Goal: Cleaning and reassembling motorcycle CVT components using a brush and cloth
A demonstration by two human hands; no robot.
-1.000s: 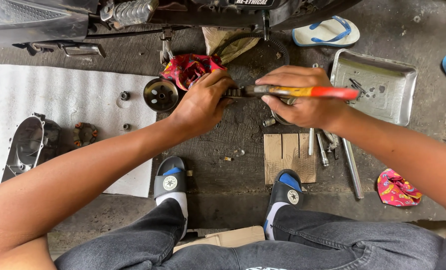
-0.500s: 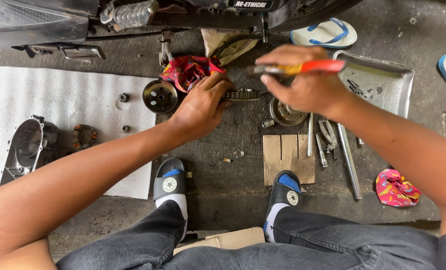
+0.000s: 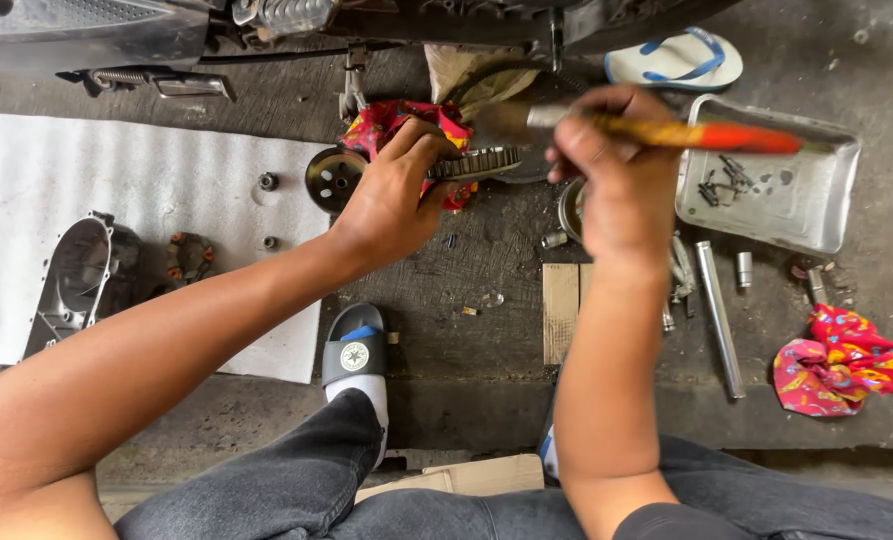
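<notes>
Grey, stained concrete floor (image 3: 447,300) in daylight. White mat (image 3: 117,180) spread at left. Dark motorcycle underside (image 3: 367,20) along top edge. Wooden plank (image 3: 559,310) near centre.

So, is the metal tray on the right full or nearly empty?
Nearly empty. The metal tray shows mostly bare bottom, with only a few small dark screws near its left side.

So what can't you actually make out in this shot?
- Brush tip, head view: motion-blurred.
- Toothed belt: its left end hidden under the left hand.
- Small parts in the metal tray: too small to tell.
- Right foot: hidden by the right hand's forearm.
</notes>
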